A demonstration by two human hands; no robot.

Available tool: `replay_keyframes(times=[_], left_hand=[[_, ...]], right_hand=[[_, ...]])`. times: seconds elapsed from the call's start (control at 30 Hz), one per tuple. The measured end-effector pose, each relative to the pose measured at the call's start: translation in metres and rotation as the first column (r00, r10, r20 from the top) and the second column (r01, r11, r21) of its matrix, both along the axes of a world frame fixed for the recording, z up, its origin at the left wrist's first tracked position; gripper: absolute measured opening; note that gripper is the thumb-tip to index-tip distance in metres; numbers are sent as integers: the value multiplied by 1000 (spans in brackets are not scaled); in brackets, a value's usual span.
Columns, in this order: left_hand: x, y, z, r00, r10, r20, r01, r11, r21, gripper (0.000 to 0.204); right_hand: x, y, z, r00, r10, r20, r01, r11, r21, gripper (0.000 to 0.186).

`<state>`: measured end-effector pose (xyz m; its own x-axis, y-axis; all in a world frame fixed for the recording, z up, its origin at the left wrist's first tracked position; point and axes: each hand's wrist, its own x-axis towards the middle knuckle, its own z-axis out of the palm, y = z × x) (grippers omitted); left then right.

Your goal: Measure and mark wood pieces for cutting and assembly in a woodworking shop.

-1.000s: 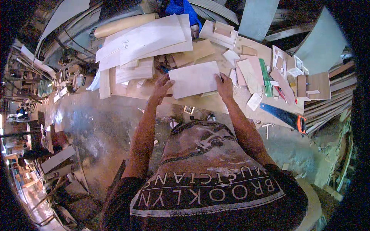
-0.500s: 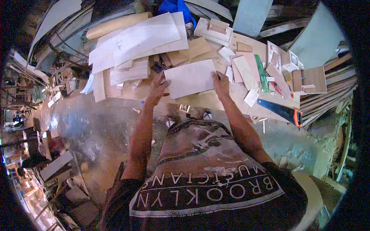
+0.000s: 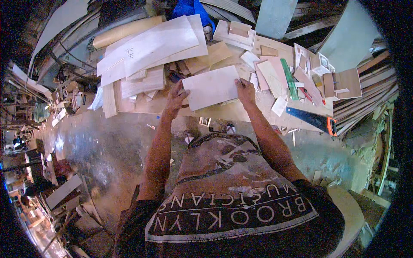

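Note:
A pale rectangular wooden board (image 3: 211, 88) is held up in front of me, over the near edge of the worktable. My left hand (image 3: 177, 98) grips its left edge, fingers bent round the corner. On the opposite edge, my right hand (image 3: 245, 92) pinches the board with the thumb on its upper face. Behind the board lie a brown sheet piece (image 3: 215, 56) and some darker items, partly hidden by it.
Large thin plywood sheets (image 3: 150, 45) are stacked at the table's left. On the right lie a green ruler (image 3: 289, 78), a handsaw (image 3: 310, 119) with an orange-edged handle, and small box-like wooden assemblies (image 3: 347, 84). A brown roll (image 3: 124, 32) sits behind the sheets.
The board stays in both hands with almost the same tilt. The whole view has shifted slightly, so the table things sit a little further left.

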<state>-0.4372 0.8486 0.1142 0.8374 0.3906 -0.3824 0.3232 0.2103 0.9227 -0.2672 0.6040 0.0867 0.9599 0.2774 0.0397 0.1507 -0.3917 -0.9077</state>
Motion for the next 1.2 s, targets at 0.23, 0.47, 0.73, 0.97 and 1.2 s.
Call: replay_keyframes(times=[0.23, 0.47, 0.73, 0.97, 1.2], left_hand=[[4, 9, -23, 1000, -1, 6, 2, 989, -147, 69], [3, 8, -15, 999, 11, 50, -7, 995, -98, 68], [8, 21, -28, 975, -123, 187, 140, 987, -82, 75], [12, 24, -23, 991, -128, 36, 132, 980, -148, 76], [11, 35, -38, 948, -279, 153, 268, 960, 85, 68]], right_hand=[[-3, 3, 9, 976, -50, -213, 56, 998, 21, 35], [-6, 3, 7, 970, -53, -236, 73, 994, 76, 37], [0, 4, -5, 970, -44, -241, 52, 998, 25, 37], [-4, 4, -7, 956, -119, -268, 155, 981, 116, 31], [6, 2, -14, 975, -179, -128, 170, 982, -80, 39]])
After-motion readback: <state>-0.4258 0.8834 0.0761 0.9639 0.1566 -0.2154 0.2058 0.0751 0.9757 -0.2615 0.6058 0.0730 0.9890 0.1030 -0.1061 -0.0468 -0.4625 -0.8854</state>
